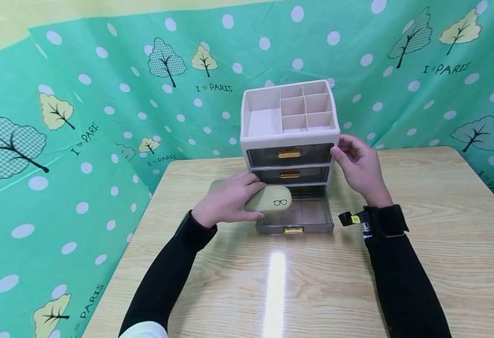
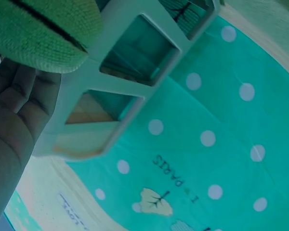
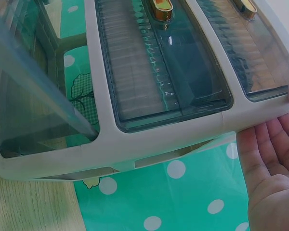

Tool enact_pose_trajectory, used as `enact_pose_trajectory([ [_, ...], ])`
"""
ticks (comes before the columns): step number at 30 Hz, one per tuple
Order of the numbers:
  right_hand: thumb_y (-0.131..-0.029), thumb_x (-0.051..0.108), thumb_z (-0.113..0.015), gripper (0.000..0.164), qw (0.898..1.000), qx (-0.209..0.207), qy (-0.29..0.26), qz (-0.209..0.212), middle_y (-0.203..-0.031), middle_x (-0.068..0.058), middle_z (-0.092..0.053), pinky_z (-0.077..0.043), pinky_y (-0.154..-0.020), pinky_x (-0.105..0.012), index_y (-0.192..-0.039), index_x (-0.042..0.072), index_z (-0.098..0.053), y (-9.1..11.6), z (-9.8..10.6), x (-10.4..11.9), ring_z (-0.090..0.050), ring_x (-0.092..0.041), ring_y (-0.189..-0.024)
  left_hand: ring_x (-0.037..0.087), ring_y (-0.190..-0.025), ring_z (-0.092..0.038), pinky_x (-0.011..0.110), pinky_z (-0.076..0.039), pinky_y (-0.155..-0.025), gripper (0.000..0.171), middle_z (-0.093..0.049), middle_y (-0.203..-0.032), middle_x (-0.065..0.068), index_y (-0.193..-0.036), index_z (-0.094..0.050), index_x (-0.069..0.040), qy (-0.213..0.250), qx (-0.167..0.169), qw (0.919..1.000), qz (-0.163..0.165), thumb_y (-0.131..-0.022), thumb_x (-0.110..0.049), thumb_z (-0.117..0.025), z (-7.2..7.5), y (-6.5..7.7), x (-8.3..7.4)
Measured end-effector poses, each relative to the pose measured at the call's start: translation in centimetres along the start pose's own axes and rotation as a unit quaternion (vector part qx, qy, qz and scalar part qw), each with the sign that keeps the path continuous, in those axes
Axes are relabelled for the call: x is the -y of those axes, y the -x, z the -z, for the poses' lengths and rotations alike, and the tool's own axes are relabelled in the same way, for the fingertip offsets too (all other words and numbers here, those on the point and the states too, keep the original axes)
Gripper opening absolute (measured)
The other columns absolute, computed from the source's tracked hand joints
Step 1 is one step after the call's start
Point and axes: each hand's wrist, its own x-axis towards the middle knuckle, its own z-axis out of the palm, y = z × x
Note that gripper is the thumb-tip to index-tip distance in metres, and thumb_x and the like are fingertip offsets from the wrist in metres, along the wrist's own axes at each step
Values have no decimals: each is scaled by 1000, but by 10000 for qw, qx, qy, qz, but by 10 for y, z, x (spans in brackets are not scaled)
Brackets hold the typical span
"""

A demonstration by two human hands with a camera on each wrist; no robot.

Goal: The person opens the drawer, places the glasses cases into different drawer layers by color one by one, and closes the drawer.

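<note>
My left hand (image 1: 233,198) grips a green glasses case (image 1: 269,199) with a small spectacles drawing on its end. The case hovers over the left part of the pulled-out bottom drawer (image 1: 310,211). In the left wrist view the case (image 2: 43,33) fills the top left corner, its dark seam showing, with the fingers beneath it. My right hand (image 1: 361,166) holds the right side of the white drawer organizer (image 1: 291,138), near the top drawer. The right wrist view shows that hand (image 3: 274,168) with its fingers against the organizer's side wall (image 3: 183,122) and the thumb at the front edge.
Two upper drawers, the top one (image 1: 268,157) and the middle one (image 1: 272,175), are closed, with gold handles. Divided compartments (image 1: 293,107) top the organizer. A wooden table (image 1: 213,291) lies below, and a green dotted cloth (image 1: 213,117) hangs behind.
</note>
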Motion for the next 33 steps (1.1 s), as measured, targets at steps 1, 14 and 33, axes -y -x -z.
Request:
enact_pose_trajectory([
  [1,-101,9,-65,33,10000,-1,3,4,-107,0,-66,-52,-80,-13,-130,-6,-62,0,0,0,-63,-11,-95,21,-98,-57,33,-53,-84,68,-63,-111,8,-126,-66,0,7,-10,10000,-74,-84,-51,-80,0,-2,-1],
  [14,-100,6,-67,32,9999,-22,-142,25,-106,0,-67,-53,-81,-13,-129,-7,-62,-1,0,0,-64,-11,-95,21,-96,-55,33,-50,-80,70,-63,-111,7,-128,-66,0,-148,212,9985,-481,-86,-54,-79,-3,-38,-20],
  [33,-101,9,-66,32,9999,-11,-118,-30,-105,0,-67,-53,-80,-14,-128,-7,-62,-1,2,1,-64,-11,-94,21,-104,-57,32,-54,-83,74,-64,-117,7,-132,-66,-3,-654,508,9955,-452,-87,-60,-75,-34,-73,-39],
])
